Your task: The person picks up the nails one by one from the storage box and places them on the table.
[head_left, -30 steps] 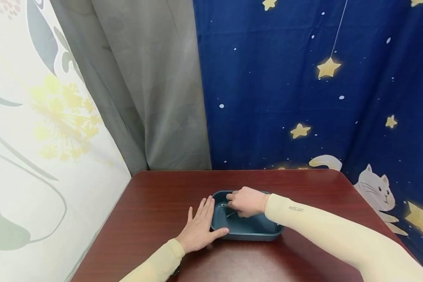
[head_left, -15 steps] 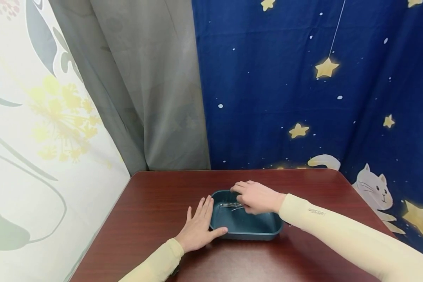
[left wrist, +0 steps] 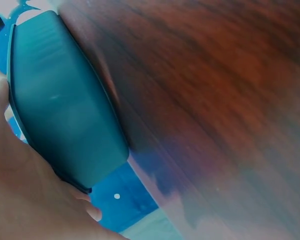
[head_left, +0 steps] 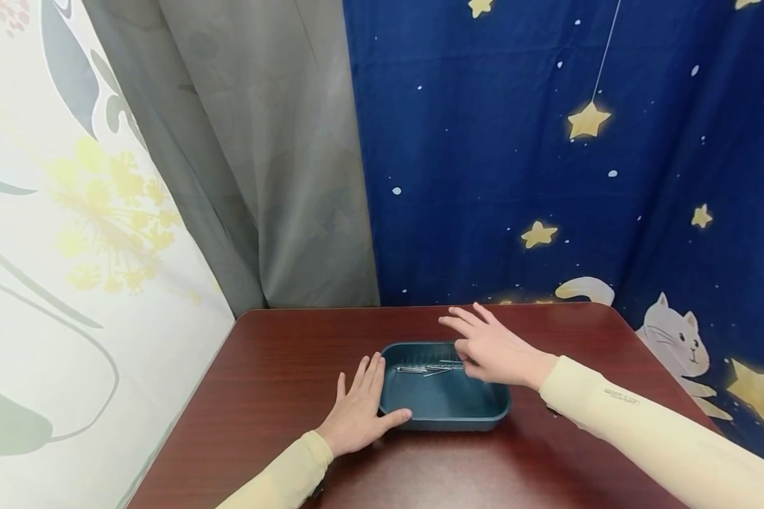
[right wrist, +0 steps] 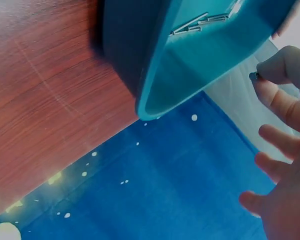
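We are steadying the tray (head_left: 446,417) with our flat left hand (head_left: 359,413); our empty right hand (head_left: 493,350), fingers spread, is hovering at its two o'clock, best kept clear of the pins (head_left: 428,368).

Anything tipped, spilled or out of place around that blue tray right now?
Nothing stands out. The blue tray sits flat on the table, with the thin metal pieces lying inside it. The left hand rests flat against its side; the right hand is open over its far right corner.
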{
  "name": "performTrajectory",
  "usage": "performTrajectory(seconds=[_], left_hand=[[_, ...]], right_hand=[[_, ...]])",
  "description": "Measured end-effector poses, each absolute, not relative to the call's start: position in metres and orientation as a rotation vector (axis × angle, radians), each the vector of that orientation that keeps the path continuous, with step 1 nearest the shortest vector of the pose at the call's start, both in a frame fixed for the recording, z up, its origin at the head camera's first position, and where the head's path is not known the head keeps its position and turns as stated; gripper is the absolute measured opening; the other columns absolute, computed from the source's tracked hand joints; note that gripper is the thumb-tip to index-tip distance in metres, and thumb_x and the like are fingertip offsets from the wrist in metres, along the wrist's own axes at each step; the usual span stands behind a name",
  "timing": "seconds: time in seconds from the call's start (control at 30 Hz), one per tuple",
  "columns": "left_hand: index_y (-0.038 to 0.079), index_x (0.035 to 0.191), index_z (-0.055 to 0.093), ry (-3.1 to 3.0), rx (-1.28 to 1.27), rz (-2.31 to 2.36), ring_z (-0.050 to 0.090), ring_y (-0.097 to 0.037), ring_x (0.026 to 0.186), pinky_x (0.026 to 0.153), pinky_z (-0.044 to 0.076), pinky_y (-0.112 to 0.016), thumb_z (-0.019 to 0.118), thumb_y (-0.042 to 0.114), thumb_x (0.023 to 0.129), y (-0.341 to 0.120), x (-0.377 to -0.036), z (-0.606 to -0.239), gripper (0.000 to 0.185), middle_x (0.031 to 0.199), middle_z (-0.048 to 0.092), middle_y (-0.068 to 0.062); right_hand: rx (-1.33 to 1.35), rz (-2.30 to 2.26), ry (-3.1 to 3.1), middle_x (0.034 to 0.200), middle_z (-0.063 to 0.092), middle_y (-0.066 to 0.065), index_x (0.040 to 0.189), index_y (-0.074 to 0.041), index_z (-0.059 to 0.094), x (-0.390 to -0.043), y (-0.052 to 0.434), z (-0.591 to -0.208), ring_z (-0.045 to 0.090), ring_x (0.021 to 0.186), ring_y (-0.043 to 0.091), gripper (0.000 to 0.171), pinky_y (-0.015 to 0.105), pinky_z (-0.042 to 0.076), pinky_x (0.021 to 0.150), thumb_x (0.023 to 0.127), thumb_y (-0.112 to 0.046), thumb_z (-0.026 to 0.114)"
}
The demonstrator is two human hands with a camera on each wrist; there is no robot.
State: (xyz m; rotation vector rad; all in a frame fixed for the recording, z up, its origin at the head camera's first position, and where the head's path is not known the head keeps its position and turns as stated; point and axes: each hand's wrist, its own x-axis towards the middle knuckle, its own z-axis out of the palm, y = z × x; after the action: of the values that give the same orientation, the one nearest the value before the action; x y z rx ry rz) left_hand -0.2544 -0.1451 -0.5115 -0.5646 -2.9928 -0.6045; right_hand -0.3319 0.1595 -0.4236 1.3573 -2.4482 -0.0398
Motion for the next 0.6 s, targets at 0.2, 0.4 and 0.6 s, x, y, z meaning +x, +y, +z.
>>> performTrajectory(seconds=[0.2, 0.4, 0.6], left_hand=[[0.008, 0.163, 0.010, -2.993, -0.560, -0.622, -0.002, -0.027, 0.154, 0.111, 0.001, -0.071, 0.047, 0.077, 0.090, -0.145, -0.252, -0.512, 0.107, 0.169, -0.001, -0.001], [0.008, 0.162, 0.009, -2.979, -0.571, -0.610, -0.001, -0.029, 0.154, 0.111, 0.002, -0.071, 0.047, 0.077, 0.091, -0.143, -0.253, -0.512, 0.106, 0.169, -0.001, -0.002], [0.008, 0.162, 0.009, -2.980, -0.563, -0.611, -0.002, -0.027, 0.154, 0.112, 0.001, -0.071, 0.048, 0.076, 0.091, -0.142, -0.252, -0.510, 0.106, 0.169, 0.000, -0.002]], right_hand=[[1.216, -0.014, -2.455, 0.150, 0.049, 0.012, 0.070, -0.029, 0.063, -0.328, 0.180, -0.423, 0.031, 0.146, 0.036, 0.021, 0.069, 0.016, 0.112, 0.079, -0.021, 0.080], [1.041, 0.082, -2.525, 0.149, 0.049, 0.013, 0.066, -0.033, 0.058, -0.322, 0.206, -0.426, 0.031, 0.144, 0.041, 0.029, 0.073, 0.010, 0.111, 0.075, -0.020, 0.082], [0.899, 0.144, -2.605, 0.147, 0.050, 0.016, 0.063, -0.034, 0.055, -0.314, 0.229, -0.434, 0.028, 0.144, 0.045, 0.032, 0.074, 0.001, 0.110, 0.075, -0.019, 0.080]])
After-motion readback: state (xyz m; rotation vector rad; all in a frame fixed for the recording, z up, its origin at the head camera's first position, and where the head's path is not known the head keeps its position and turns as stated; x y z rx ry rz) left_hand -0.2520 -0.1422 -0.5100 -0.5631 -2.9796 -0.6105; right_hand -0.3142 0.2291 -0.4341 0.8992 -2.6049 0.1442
